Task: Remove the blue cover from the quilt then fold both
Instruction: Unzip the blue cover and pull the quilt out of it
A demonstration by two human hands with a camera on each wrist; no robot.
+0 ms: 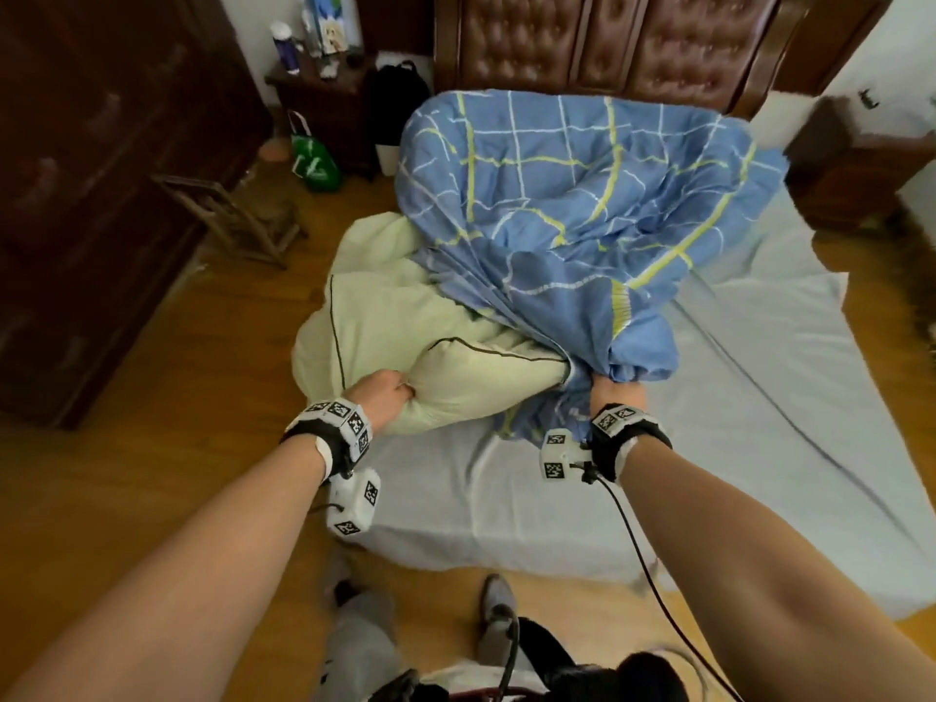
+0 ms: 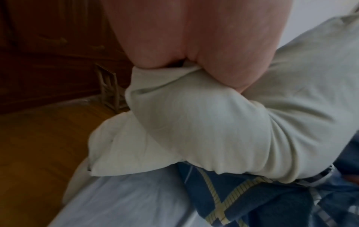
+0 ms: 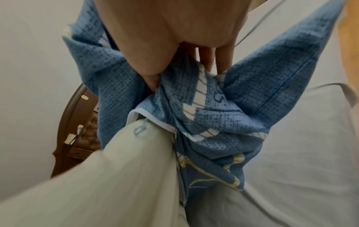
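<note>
Pale quilt [image 1: 405,316] trails left from the left hand [image 1: 387,397] gripping it; right hand [image 1: 615,392], just beside, clutches the cover [image 1: 572,195] bunched far-right.

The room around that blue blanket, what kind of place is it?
Most likely a home bedroom. A bed with a tufted brown headboard fills the middle, a dark wooden wardrobe stands along one wall, and a small nightstand sits beside the bed.
</note>
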